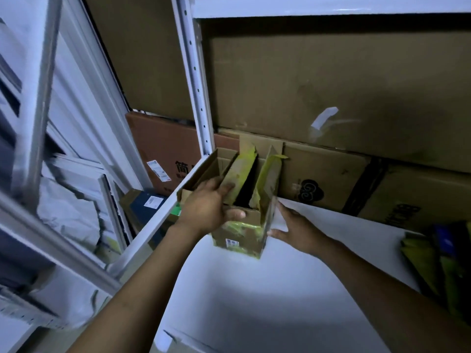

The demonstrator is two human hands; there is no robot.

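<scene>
A small open cardboard box [242, 238] with yellow tape on its flaps stands on a white shelf [267, 289]. My left hand [211, 207] grips the box's near rim, thumb on the outer face and fingers over the edge against a taped flap. My right hand [295, 228] lies flat with straight fingers against the box's right side. The box's inside is dark, so its contents are hidden.
Large brown cartons [331, 85] fill the back of the shelf, with smaller ones [326, 179] beneath. A white perforated upright [196, 80] stands left of the box. Yellow and dark packages [438, 263] lie at the right. More boxes [163, 154] and grey bags [66, 212] sit lower left.
</scene>
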